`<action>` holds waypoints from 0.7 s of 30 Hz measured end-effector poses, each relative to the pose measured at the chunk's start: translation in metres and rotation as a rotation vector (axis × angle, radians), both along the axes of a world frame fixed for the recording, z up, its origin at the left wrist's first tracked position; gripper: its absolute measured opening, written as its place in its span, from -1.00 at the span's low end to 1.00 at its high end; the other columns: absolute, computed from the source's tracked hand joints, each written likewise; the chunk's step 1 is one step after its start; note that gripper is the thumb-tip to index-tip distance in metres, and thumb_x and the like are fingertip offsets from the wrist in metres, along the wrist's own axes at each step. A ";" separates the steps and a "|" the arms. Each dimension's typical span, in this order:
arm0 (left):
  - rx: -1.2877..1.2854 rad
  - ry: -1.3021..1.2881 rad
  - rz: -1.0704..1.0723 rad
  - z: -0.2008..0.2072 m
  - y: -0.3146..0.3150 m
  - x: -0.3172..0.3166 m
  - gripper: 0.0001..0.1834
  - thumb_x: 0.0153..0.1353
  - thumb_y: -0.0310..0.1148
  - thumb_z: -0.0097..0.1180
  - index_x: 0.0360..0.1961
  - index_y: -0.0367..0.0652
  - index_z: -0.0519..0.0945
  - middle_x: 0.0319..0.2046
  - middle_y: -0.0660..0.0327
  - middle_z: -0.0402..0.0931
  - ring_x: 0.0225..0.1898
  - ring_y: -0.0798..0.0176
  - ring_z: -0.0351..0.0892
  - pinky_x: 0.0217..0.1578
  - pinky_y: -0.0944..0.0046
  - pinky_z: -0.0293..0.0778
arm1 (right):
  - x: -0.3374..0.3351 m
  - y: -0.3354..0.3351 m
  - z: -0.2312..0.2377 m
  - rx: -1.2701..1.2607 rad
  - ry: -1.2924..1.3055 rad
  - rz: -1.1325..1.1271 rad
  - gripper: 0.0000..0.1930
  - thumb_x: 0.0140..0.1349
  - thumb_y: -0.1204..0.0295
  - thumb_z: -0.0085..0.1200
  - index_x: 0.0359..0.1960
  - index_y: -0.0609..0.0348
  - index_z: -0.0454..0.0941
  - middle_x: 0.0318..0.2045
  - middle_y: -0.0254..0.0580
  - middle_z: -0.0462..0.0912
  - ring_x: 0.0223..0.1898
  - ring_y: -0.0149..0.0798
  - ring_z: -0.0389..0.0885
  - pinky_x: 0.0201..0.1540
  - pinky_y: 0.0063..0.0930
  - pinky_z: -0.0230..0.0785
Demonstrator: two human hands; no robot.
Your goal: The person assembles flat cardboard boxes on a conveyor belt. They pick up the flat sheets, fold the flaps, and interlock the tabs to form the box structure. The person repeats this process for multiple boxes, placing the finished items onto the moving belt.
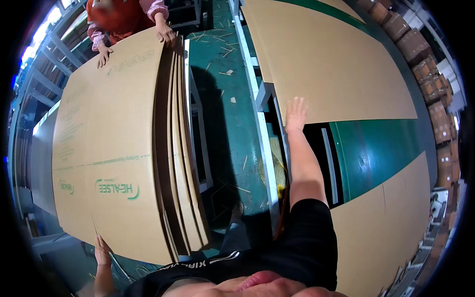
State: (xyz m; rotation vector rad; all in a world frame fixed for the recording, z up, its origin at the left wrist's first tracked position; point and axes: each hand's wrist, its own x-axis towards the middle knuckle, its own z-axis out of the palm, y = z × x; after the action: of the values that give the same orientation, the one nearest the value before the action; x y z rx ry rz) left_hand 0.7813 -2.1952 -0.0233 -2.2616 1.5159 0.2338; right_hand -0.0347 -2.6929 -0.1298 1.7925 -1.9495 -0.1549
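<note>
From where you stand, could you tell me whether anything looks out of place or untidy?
Yes: thin strips and scraps lie scattered over the green floor between the stack of cardboard sheets and the machine bed. The stack's right edges are fanned, not flush.

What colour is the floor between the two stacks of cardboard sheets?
The floor is dark green, strewn with pale cardboard scraps; the head view shows it.

Daylight came from windows (37,37) at upper left, which glared white. The green floor (222,99) held a dark shadow. Fisheye distortion bent straight edges, and the corners were black.
</note>
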 end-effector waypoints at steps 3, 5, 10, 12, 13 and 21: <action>-0.093 -0.180 0.193 -0.025 0.001 -0.013 -0.29 0.16 -0.57 -0.07 0.36 -0.22 0.04 0.33 -0.10 0.09 0.27 -0.13 0.23 0.20 0.12 0.30 | -0.001 -0.040 -0.039 0.006 -0.197 0.051 -0.63 0.16 0.51 -0.04 0.05 0.21 0.38 0.08 0.08 0.37 0.12 0.05 0.36 0.11 -0.06 0.29; 0.011 -0.150 0.354 -0.009 -0.017 -0.040 -0.29 0.16 -0.55 -0.06 0.36 -0.23 0.04 0.33 -0.07 0.10 0.28 -0.10 0.21 0.21 0.12 0.28 | -0.012 -0.043 -0.022 -0.159 -0.200 0.210 -0.72 0.11 0.55 -0.04 -0.11 0.26 0.40 -0.21 0.05 0.46 -0.11 -0.03 0.50 -0.05 -0.15 0.42; 0.207 -0.152 0.374 0.016 -0.046 -0.052 -0.44 0.15 -0.52 0.00 0.22 -0.25 0.23 0.19 -0.05 0.32 0.15 -0.09 0.39 0.12 0.13 0.39 | -0.044 -0.014 0.081 0.050 -0.198 0.215 -0.79 0.08 0.59 -0.06 -0.21 0.21 0.42 -0.24 0.00 0.57 -0.25 0.07 0.59 -0.21 -0.18 0.50; 0.217 -0.184 0.320 0.003 -0.046 -0.020 -0.60 0.13 -0.54 0.02 0.05 -0.25 0.42 0.02 -0.03 0.48 0.03 -0.11 0.49 0.01 0.07 0.47 | -0.073 0.021 0.132 0.025 -0.298 0.256 -0.74 0.05 0.63 -0.06 -0.18 0.21 0.44 -0.22 0.03 0.59 -0.22 0.08 0.61 -0.22 -0.15 0.51; 0.274 -0.206 0.300 -0.004 -0.060 -0.015 -0.63 0.12 -0.54 0.03 0.01 -0.24 0.45 -0.02 -0.03 0.51 0.01 -0.11 0.51 0.00 0.05 0.48 | -0.088 0.043 0.167 0.035 -0.333 0.218 -0.63 0.00 0.69 -0.08 -0.09 0.18 0.47 -0.21 0.04 0.61 -0.16 0.05 0.61 -0.16 -0.14 0.50; -0.262 0.202 -0.121 0.040 -0.237 -0.114 -0.41 0.06 -0.22 0.16 0.13 -0.23 0.42 -0.05 -0.16 0.51 0.00 -0.17 0.50 0.00 0.01 0.45 | -0.053 0.289 0.410 -0.157 -0.135 0.446 -0.72 0.06 0.69 0.01 -0.17 0.20 0.56 -0.31 0.01 0.63 -0.31 0.06 0.62 -0.27 -0.19 0.50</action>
State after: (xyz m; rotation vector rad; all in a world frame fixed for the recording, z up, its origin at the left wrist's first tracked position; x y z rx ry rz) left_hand 0.6677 -2.4319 0.0166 -2.3929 1.8781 0.2470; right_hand -0.0881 -2.4038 0.2798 2.1184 -1.5447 0.2665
